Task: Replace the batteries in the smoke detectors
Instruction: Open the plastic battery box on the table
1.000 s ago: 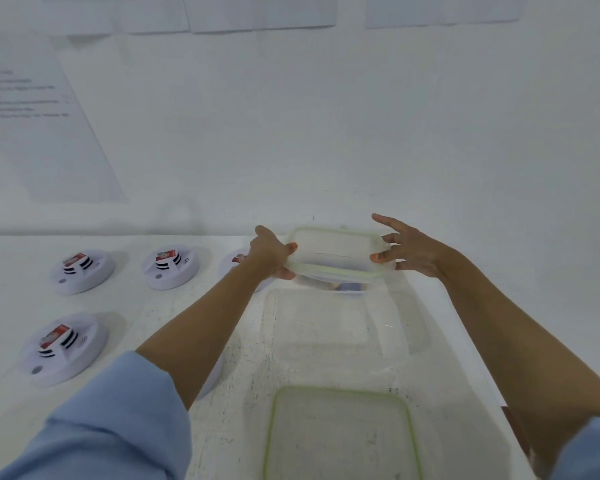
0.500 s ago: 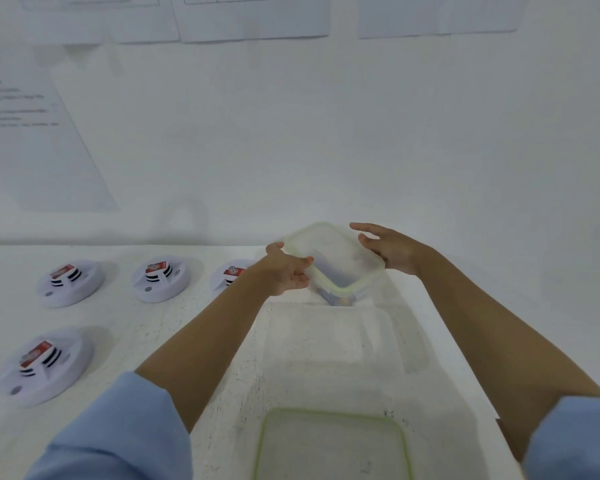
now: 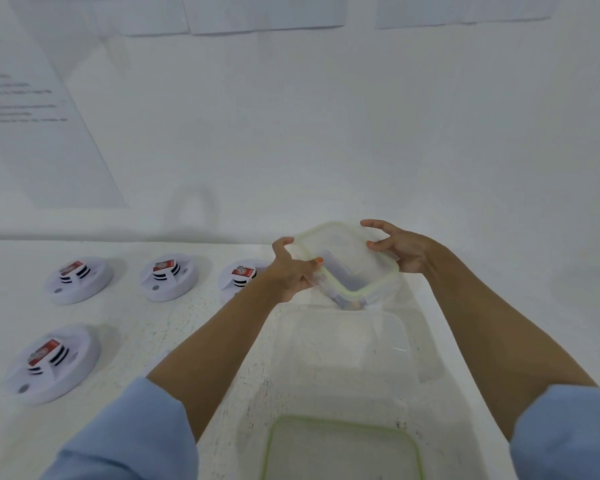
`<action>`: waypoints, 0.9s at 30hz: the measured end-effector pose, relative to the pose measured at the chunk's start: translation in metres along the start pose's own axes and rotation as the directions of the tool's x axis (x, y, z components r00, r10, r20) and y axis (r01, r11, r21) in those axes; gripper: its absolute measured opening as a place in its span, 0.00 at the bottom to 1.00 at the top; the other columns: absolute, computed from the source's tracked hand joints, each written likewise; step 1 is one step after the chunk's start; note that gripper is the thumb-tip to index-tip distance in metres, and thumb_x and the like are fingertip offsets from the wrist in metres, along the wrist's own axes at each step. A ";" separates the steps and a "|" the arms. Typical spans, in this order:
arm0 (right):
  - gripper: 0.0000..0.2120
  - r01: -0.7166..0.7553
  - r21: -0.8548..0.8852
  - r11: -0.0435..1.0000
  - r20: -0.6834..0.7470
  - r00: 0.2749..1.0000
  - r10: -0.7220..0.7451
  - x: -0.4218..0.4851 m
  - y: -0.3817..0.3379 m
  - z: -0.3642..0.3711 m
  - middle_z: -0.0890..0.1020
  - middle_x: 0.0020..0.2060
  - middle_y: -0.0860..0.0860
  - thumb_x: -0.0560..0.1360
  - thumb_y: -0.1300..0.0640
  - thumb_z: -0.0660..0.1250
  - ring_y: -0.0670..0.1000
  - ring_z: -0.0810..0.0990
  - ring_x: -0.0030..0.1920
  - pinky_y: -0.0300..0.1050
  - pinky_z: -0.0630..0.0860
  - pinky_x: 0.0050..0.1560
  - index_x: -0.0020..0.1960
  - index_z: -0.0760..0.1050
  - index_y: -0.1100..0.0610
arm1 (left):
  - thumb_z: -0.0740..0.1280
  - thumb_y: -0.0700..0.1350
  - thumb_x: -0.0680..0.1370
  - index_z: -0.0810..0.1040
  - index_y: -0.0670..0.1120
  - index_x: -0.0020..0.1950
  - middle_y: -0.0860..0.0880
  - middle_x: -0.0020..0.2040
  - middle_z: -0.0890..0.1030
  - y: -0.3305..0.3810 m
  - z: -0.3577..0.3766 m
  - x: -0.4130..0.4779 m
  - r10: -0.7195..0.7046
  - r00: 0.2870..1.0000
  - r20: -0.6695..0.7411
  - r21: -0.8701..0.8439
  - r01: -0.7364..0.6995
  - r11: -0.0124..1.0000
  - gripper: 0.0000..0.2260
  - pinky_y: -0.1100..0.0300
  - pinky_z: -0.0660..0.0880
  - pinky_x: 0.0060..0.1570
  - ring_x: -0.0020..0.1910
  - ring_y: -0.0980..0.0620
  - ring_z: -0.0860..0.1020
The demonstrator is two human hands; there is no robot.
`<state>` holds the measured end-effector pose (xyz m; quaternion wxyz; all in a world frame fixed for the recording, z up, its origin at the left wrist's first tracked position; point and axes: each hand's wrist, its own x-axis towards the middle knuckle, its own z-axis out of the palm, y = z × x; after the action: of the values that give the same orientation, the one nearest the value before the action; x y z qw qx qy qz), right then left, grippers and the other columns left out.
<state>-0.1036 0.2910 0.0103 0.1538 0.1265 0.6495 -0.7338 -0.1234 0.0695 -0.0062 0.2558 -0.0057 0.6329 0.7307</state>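
Note:
A clear plastic box [image 3: 371, 292] with a green-edged lid [image 3: 347, 251] sits at the far middle of the white table. Dark batteries show faintly through its near corner. My left hand [image 3: 291, 271] grips the box's left side. My right hand [image 3: 399, 247] rests curled fingers on the lid's right edge, and the lid tilts up on the far side. Several white round smoke detectors with red-labelled batteries lie to the left: three in a far row [image 3: 78, 278] [image 3: 168, 277] [image 3: 241, 275] and one nearer [image 3: 51, 363].
A second clear box without a lid [image 3: 340, 344] stands just in front of the held one. A green-rimmed lid [image 3: 342, 448] lies at the near edge. Printed sheets [image 3: 32, 116] hang on the white wall behind the table.
The lidded box has turned from square-on to diagonal between my hands, and its lid now tilts upward. My right hand has moved from the box's side onto the lid's edge.

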 end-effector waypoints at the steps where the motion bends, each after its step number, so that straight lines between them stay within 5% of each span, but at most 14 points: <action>1: 0.21 -0.004 -0.012 1.000 0.001 1.000 0.004 0.000 -0.001 0.000 0.78 0.46 0.53 0.76 0.67 0.61 0.53 0.78 0.44 0.43 0.81 0.32 0.63 0.69 0.47 | 0.64 0.31 0.76 0.54 0.50 0.68 0.45 0.53 0.69 0.000 0.001 0.000 0.029 1.000 0.000 0.031 -0.029 0.999 0.28 0.48 0.74 0.51 0.51 0.47 0.72; 7: 0.10 0.045 -0.165 0.985 -0.027 0.998 -0.051 -0.008 -0.004 0.004 0.79 0.45 0.50 0.77 0.64 0.61 0.50 0.78 0.42 0.40 0.79 0.34 0.51 0.75 0.49 | 0.62 0.36 0.79 0.66 0.50 0.60 0.43 0.54 0.72 0.008 0.001 -0.006 0.004 0.991 0.136 0.220 -0.034 0.975 0.14 0.50 0.73 0.59 0.49 0.47 0.74; 11: 0.11 0.102 -0.336 0.936 -0.017 0.993 -0.114 -0.020 0.001 -0.001 0.80 0.46 0.49 0.74 0.58 0.67 0.50 0.78 0.47 0.42 0.75 0.45 0.55 0.77 0.47 | 0.64 0.38 0.78 0.69 0.52 0.63 0.44 0.63 0.70 0.011 0.000 -0.008 0.068 0.992 0.107 0.333 -0.100 0.938 0.16 0.54 0.71 0.57 0.58 0.45 0.71; 16: 0.10 0.140 -0.454 0.880 -0.069 0.979 -0.191 -0.030 0.008 0.003 0.76 0.38 0.46 0.73 0.58 0.69 0.45 0.74 0.43 0.39 0.71 0.39 0.54 0.78 0.50 | 0.66 0.39 0.76 0.68 0.50 0.70 0.46 0.69 0.69 0.000 0.001 -0.010 0.119 0.991 0.059 0.352 -0.132 0.927 0.23 0.58 0.68 0.59 0.63 0.47 0.70; 19: 0.11 0.243 -0.529 0.813 -0.132 0.923 -0.362 -0.026 0.005 0.012 0.78 0.51 0.46 0.74 0.59 0.67 0.49 0.74 0.54 0.39 0.69 0.45 0.57 0.78 0.54 | 0.68 0.39 0.75 0.68 0.50 0.70 0.43 0.70 0.67 0.003 0.008 -0.014 0.115 0.993 -0.032 0.474 -0.086 0.876 0.25 0.53 0.69 0.63 0.67 0.43 0.67; 22: 0.19 0.241 -0.627 0.741 -0.257 0.834 -0.489 -0.025 0.003 0.019 0.73 0.66 0.49 0.75 0.56 0.67 0.52 0.68 0.68 0.40 0.64 0.60 0.65 0.73 0.52 | 0.67 0.44 0.75 0.68 0.51 0.66 0.41 0.67 0.61 0.015 0.014 -0.018 0.185 0.946 -0.266 0.551 -0.008 0.835 0.21 0.55 0.68 0.52 0.61 0.41 0.68; 25: 0.26 0.073 -0.554 0.829 -0.315 0.904 -0.289 -0.038 -0.005 0.012 0.67 0.69 0.52 0.75 0.53 0.67 0.55 0.71 0.63 0.46 0.71 0.57 0.71 0.64 0.45 | 0.64 0.46 0.78 0.63 0.49 0.70 0.40 0.69 0.60 0.029 0.007 -0.013 0.274 0.907 -0.319 0.575 -0.045 0.817 0.21 0.55 0.67 0.55 0.64 0.41 0.67; 27: 0.29 -0.046 -0.410 0.911 -0.244 0.968 -0.061 -0.051 -0.006 0.010 0.69 0.65 0.56 0.74 0.57 0.69 0.56 0.78 0.45 0.48 0.77 0.50 0.71 0.62 0.43 | 0.63 0.43 0.78 0.62 0.46 0.71 0.40 0.69 0.65 0.030 0.001 -0.008 0.218 0.954 -0.204 0.515 -0.084 0.853 0.22 0.55 0.69 0.55 0.61 0.44 0.70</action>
<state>-0.0591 0.2851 0.0367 0.0906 0.1805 0.8043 -0.5589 -0.1271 0.0656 0.0244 0.1061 0.0170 0.8265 0.5526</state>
